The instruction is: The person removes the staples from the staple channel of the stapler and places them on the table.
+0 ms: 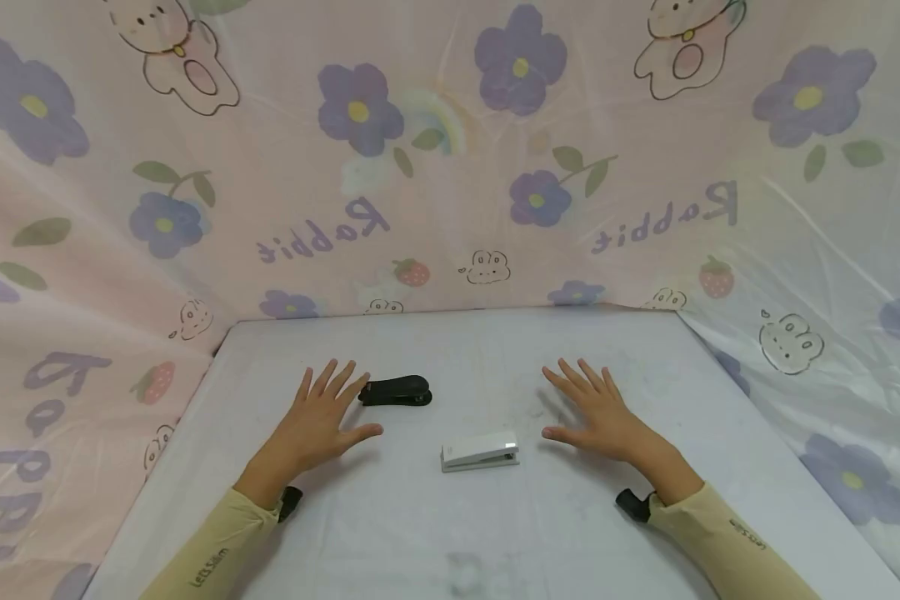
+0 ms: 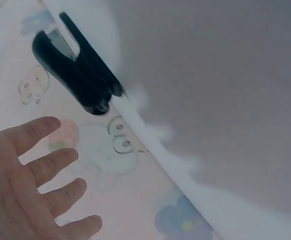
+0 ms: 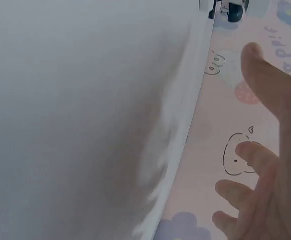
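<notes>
Two khaki sleeves, a left sleeve and a right sleeve, are lying nearest the head camera and angling inward from the lower corners. Beyond them a rabbit-and-flower cloth is hanging around the far edge and sides, apparently serving as a screen. It is enclosing a white table, where everything else is sitting.

The left hand and right hand are hovering palms down, it seems, fingers straight and splayed; neither is gripping anything. Their wide spacing is probably leaving both tools in plain sight.

A black stapler is resting just beside the left fingertips; the head view is not showing contact clearly, while the left wrist view is showing a gap. A white stapler is lying between the hands, nearer the person, and is partly standing between the right hand and the black one. Both are resting on their bases, presumably for steadiness, with mouths facing right.

Smallest, a black wrist piece is poking out under each cuff.
</notes>
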`<state>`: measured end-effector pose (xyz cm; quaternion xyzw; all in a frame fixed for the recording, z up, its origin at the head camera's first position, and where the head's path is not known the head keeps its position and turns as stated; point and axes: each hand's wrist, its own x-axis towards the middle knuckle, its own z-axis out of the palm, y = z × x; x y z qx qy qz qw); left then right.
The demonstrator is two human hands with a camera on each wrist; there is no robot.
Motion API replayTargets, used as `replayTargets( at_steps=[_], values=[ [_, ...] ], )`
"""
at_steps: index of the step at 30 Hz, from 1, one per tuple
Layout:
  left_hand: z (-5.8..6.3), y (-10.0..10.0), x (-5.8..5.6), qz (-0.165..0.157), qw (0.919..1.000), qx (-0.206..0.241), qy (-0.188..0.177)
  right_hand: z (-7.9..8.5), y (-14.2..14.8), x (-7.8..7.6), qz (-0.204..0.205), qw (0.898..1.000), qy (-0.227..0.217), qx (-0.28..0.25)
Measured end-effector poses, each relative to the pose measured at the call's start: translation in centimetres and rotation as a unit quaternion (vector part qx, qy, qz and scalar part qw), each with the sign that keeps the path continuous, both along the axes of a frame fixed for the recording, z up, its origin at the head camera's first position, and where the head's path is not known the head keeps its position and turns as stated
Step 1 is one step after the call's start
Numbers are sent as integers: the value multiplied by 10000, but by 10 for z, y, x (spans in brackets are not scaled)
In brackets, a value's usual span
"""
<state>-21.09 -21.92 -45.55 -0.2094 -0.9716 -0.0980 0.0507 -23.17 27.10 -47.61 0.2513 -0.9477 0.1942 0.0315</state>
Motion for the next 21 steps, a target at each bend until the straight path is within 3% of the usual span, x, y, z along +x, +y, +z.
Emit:
replayTargets(
  at_steps=[12, 21],
  values=[
    [2, 30, 6, -460, 9988, 80, 150, -4, -11, 6, 432, 9989, 148, -119],
    [8, 56, 9, -765, 9968, 217, 0, -6, -18, 12, 864, 9954, -209, -346]
  ],
)
